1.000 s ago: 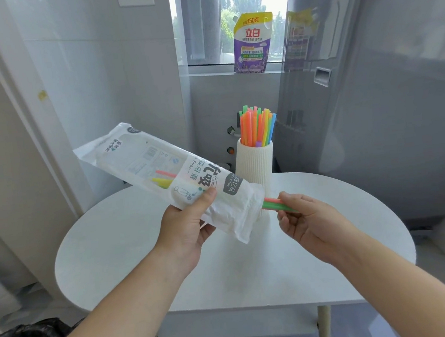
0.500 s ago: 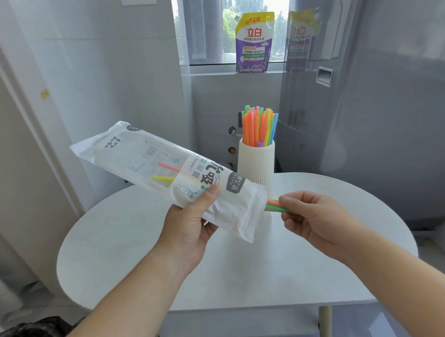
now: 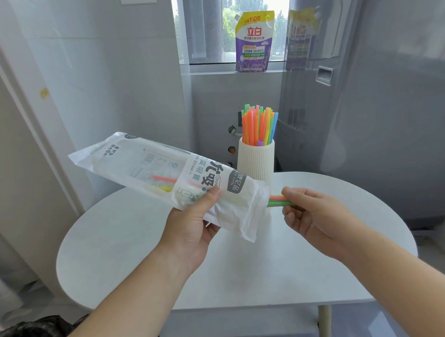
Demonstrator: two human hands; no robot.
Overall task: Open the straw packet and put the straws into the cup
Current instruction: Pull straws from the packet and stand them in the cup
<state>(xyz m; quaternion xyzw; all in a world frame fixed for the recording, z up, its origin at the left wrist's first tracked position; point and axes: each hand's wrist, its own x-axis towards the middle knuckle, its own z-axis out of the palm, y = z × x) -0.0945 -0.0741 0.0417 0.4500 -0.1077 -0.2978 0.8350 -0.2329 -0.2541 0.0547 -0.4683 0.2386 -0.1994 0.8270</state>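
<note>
While the left hand [image 3: 191, 226] grips the packet [image 3: 167, 179] (tilted), the right hand [image 3: 314, 213] pinches protruding straws [image 3: 278, 201].

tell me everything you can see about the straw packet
The straw packet is a long, flat pouch of thin white and clear plastic film, printed with dark Chinese characters and a grey label. It is held in the air above the round white table, tilted, its sealed end up and to the left. The left hand grips its crinkled lower part. A few straws stick out of its open lower right end, pinched by the right hand. A pink and a yellow straw show inside.
</note>
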